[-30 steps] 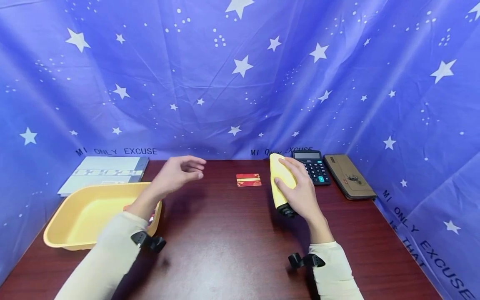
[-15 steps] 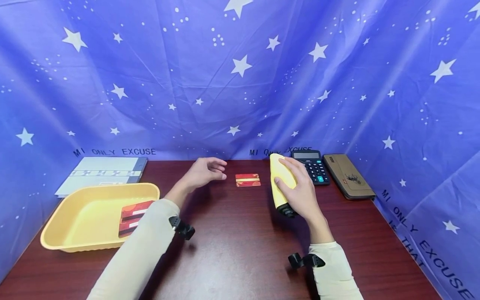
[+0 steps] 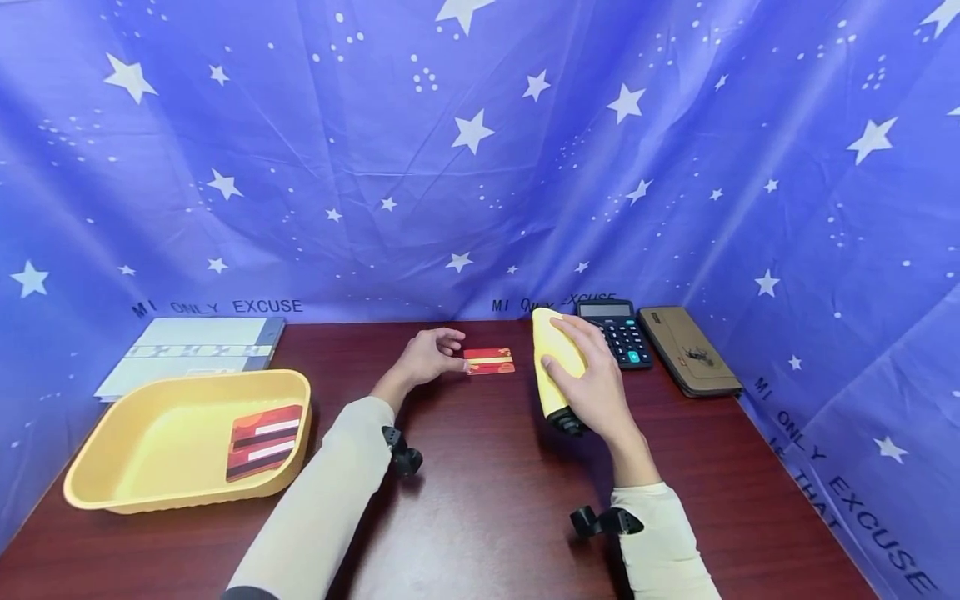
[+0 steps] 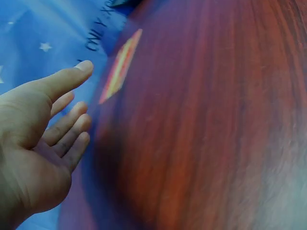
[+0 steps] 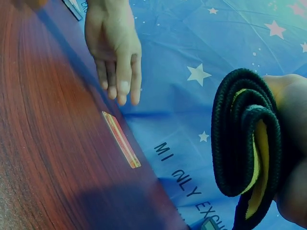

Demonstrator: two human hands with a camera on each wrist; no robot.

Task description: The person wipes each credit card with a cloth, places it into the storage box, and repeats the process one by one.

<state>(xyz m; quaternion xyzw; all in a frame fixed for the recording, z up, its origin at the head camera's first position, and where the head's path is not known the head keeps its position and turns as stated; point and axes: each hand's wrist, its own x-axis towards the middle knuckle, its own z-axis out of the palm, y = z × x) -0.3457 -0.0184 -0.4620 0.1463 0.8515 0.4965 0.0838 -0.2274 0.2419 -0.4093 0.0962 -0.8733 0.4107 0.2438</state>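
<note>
My left hand (image 3: 426, 358) reaches beside a red card with a yellow stripe (image 3: 491, 360) lying flat on the table, its thumb and fingertips right at the card's left edge in the head view. Its fingers are loosely bent with nothing between them; the left wrist view shows the palm (image 4: 41, 177) bare and the card (image 4: 120, 69) past the thumb. My right hand (image 3: 598, 379) grips a folded yellow cloth with a black edge (image 3: 551, 354), held up over the table. The cloth's rolled layers (image 5: 244, 139) show in the right wrist view.
A yellow plastic tub (image 3: 150, 450) stands at the left with red striped cards (image 3: 264, 442) inside. Behind it lies a white and grey box-like item (image 3: 202, 346). At the back right are a black calculator (image 3: 618, 337) and a brown wallet-like case (image 3: 690, 354). Starry blue curtain surrounds the table.
My left hand has moved right from near the tub to the striped card, uncovering the red cards in the tub. The right hand keeps its grip on the cloth, almost unmoved.
</note>
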